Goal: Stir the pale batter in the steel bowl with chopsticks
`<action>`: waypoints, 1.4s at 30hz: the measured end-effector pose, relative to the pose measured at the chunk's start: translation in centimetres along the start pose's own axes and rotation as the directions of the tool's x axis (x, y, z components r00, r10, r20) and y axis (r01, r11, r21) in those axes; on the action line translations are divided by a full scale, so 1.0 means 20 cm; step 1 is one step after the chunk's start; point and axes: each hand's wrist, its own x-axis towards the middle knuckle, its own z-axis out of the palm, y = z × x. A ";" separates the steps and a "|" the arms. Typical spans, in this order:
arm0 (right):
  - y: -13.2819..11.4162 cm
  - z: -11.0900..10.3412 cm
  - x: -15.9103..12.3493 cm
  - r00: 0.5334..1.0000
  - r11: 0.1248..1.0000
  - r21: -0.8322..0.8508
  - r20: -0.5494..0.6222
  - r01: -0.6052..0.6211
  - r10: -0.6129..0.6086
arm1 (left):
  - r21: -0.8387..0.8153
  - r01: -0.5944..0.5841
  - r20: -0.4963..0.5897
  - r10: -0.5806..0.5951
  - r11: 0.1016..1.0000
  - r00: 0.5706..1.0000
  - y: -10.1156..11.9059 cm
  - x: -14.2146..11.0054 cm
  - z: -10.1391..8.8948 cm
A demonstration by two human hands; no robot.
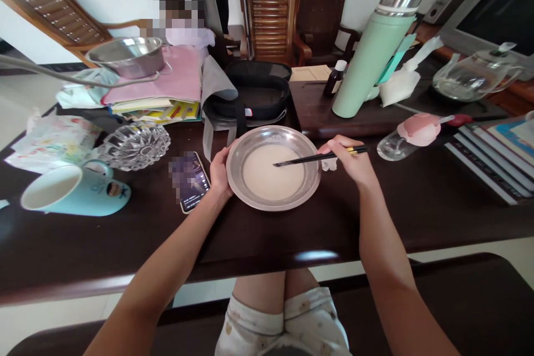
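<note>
A shallow steel bowl (250, 144) sits in the middle of the dark table and holds a pale, creamy liquid (271, 175). My left hand (219, 173) grips the bowl's left rim, fingers curled round the edge. My right hand (349, 160) is closed on a pair of black chopsticks (317, 158) with gold-banded ends. Their tips reach over the liquid near the bowl's centre. A small white scrap lies under my right hand beside the rim.
A phone (191, 181) lies left of the bowl, with a blue mug (79, 193) on its side and a glass dish (136, 146) beyond. Behind stand a black bag (254, 94), a green thermos (373, 50), a glass teapot (475, 75), a pink-capped bottle (411, 133) and books (492, 158).
</note>
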 end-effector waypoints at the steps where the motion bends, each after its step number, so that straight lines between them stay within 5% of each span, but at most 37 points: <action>1: 0.00 -0.01 0.00 1.000 1.000 0.013 -0.012 -0.004 0.004 | -0.001 0.011 -0.004 -0.011 1.000 1.000 0.00 0.00 0.00; 7: 0.00 0.01 0.00 0.992 1.000 0.007 0.126 -0.004 0.003 | -0.008 0.047 -0.068 -0.048 0.999 0.997 0.01 -0.01 0.02; 12: -0.01 -0.01 0.00 1.000 1.000 0.006 -0.004 -0.014 0.014 | -0.010 0.071 -0.088 -0.071 0.997 0.994 0.02 -0.02 0.03; 18: -0.02 0.01 0.00 0.990 0.999 0.034 0.142 -0.021 0.016 | 0.000 0.076 -0.110 -0.076 0.997 0.991 0.03 -0.02 0.03; 23: -0.01 0.00 0.00 1.000 0.999 0.050 0.025 -0.017 0.015 | -0.003 0.063 -0.117 -0.063 0.998 0.991 0.03 -0.02 0.04; 28: -0.01 0.01 0.00 0.989 0.999 0.037 0.148 0.004 -0.010 | -0.042 0.077 -0.121 -0.082 0.996 0.989 0.04 -0.02 0.04; 34: 0.00 -0.01 0.00 1.000 0.999 0.040 0.019 -0.012 0.011 | -0.086 0.101 -0.115 -0.111 0.991 0.987 0.04 -0.03 0.05; 39: 0.00 0.01 0.00 0.985 1.000 0.028 0.172 -0.012 0.007 | -0.096 0.101 -0.107 -0.112 0.990 0.988 0.04 -0.02 0.04; 42: 0.00 0.00 0.00 0.994 1.000 0.018 0.110 -0.003 0.001 | -0.092 0.092 -0.111 -0.102 0.991 0.989 0.04 -0.02 0.04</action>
